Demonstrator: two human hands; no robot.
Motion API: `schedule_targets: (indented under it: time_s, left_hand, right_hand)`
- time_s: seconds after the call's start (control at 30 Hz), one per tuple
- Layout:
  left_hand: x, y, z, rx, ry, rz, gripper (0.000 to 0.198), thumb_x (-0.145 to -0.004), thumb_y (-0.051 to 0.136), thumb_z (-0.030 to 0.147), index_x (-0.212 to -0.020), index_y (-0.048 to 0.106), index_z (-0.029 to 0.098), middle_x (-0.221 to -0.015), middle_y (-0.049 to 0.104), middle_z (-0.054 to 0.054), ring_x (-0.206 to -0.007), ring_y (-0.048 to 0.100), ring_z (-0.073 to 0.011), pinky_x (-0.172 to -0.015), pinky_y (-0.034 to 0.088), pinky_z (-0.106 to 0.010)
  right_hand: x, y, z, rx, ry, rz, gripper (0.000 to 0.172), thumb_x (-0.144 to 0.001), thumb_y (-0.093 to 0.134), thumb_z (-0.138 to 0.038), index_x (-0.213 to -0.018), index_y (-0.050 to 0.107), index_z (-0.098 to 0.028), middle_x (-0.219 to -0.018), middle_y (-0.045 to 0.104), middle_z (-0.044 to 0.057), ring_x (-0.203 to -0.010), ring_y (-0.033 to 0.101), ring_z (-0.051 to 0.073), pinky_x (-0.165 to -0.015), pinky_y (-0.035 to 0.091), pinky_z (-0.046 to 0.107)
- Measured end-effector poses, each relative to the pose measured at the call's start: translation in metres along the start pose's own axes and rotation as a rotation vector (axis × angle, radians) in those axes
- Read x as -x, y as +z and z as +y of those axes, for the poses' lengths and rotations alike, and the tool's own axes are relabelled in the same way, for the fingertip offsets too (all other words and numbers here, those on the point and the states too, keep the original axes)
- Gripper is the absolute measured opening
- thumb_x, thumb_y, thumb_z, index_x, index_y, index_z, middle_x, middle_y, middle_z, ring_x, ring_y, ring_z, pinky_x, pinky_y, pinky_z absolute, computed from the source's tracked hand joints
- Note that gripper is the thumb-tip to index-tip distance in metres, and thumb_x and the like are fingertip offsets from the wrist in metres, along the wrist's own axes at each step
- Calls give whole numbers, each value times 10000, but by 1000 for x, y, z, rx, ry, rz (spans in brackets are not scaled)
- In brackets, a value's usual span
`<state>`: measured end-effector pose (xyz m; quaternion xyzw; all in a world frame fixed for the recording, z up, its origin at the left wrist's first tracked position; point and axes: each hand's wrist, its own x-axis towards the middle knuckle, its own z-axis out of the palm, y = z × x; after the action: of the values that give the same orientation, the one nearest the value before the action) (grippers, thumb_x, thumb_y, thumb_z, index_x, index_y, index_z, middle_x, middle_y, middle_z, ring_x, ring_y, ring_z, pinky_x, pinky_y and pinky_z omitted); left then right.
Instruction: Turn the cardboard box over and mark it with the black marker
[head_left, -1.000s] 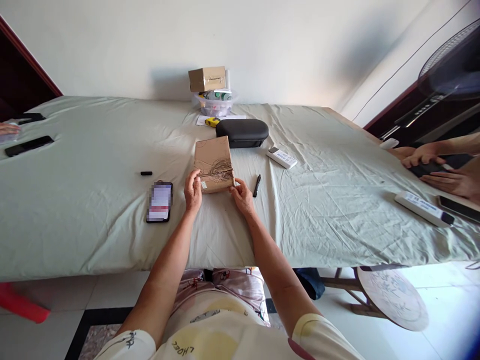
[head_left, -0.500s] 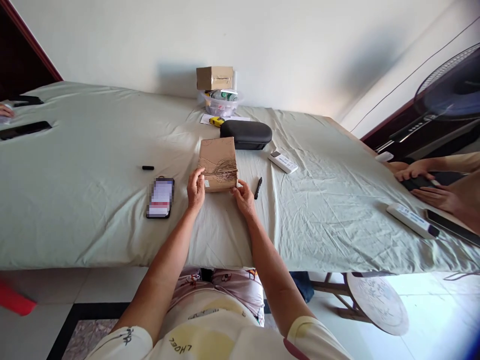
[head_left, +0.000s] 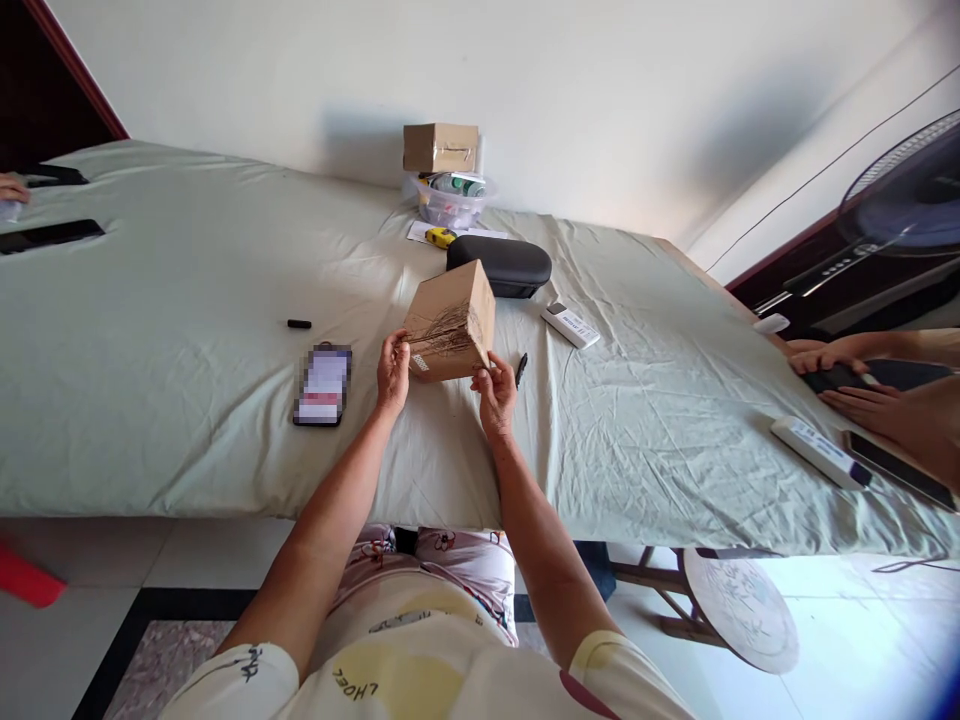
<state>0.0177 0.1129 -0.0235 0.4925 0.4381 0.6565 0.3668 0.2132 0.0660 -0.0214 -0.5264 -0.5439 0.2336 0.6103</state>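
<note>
A brown cardboard box (head_left: 448, 320), with dark scribbled lines over one face, is held at its near end between both my hands. My left hand (head_left: 393, 372) grips its left side, thumb on the near corner. At the lower right corner, the fingers of my right hand (head_left: 495, 392) pinch the edge. The box sits tilted and turned, showing its right side. Just right of my right hand lies a black marker (head_left: 521, 369), and its small black cap (head_left: 299, 324) is off to the left. A phone (head_left: 322, 386) with a lit, blurred screen rests left of my left hand.
Behind the box sits a black hard case (head_left: 501, 265). A white device (head_left: 570, 325) lies to its right. Further back, a plastic basket (head_left: 452, 204) carries another cardboard box (head_left: 440, 148), near a yellow tool (head_left: 440, 237). Other people's hands (head_left: 851, 375) show at right and at far left.
The box has been tilted and turned between my hands, so its right side now shows. My right hand has shifted slightly right along with its corner.
</note>
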Motion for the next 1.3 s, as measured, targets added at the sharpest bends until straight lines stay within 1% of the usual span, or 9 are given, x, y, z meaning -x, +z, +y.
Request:
schedule_targets:
  time_s: [0.13,0.23,0.33,0.4,0.47,0.6,0.8,1.03,1.3]
  left_hand:
    - [9,4,-4,-82,-90,-68,532,-1037,481,680,-1131,664,188,-1085,749,-123,-1005,737,-257,-907,622,-415]
    - [14,6,-3,-258,43,-33,500,-1035,488,658,-964,669,197,-1037,732,-142,-1073,713,-287,-1048,563,-466]
    - [17,9,1,-269,177,-33,490,-1041,483,646,-1127,686,209,-1236,725,-162,-1237,677,-287,-1145,503,-445]
    - [19,10,3,-242,187,-87,534,-1033,496,661,-1296,648,221,-1330,716,-157,-1269,675,-283,-1126,513,-422]
    - [19,9,3,-236,157,-118,600,-1014,511,694,-1371,613,222,-1355,721,-158,-1256,689,-291,-1085,532,-414]
    - [13,4,-3,-242,85,-65,620,-1012,455,742,-1264,666,216,-1233,770,-148,-1134,726,-288,-1005,555,-409]
    - [7,2,-10,-252,27,26,605,-1009,426,760,-966,698,222,-923,756,-96,-895,710,-261,-919,570,-417]
    - [9,4,-5,-210,27,51,501,-1027,503,674,-1085,674,207,-1062,761,-117,-990,717,-248,-912,565,-370]
    - [5,-1,-14,-310,106,108,418,-1013,576,596,-1138,674,209,-1140,755,-137,-1096,708,-286,-1010,543,-424]
  right_hand:
    - [2,-3,-4,-19,-96,86,565,-1023,477,-630,-1446,607,-279,-971,657,60,-711,576,165,-698,555,343]
    - [1,-4,-5,-1,-99,124,549,-1021,489,-631,-1394,659,-267,-931,634,58,-700,563,169,-701,563,356]
    - [0,0,-7,40,-69,83,548,-1026,492,-628,-1384,683,-259,-871,624,46,-709,580,176,-730,577,366]
    - [0,5,-9,42,-65,31,541,-1021,521,-615,-1411,674,-273,-806,593,17,-695,569,170,-741,573,357]
    - [0,10,-10,24,-63,-13,573,-1006,567,-599,-1480,627,-283,-755,551,-16,-664,537,158,-719,552,332]
    - [-2,9,-8,39,8,-103,679,-970,633,-556,-1567,536,-246,-702,537,-54,-625,511,143,-665,506,292]
    - [-9,-2,-1,240,95,-177,599,-904,676,-461,-1458,630,-236,-718,646,-49,-651,577,144,-703,501,284]
    - [-14,12,1,230,56,-210,616,-911,652,-449,-1477,619,-206,-718,659,-43,-647,586,143,-712,507,284]
    - [-14,20,7,265,13,-244,630,-933,637,-475,-1508,598,-220,-723,671,-37,-653,604,151,-716,515,283]
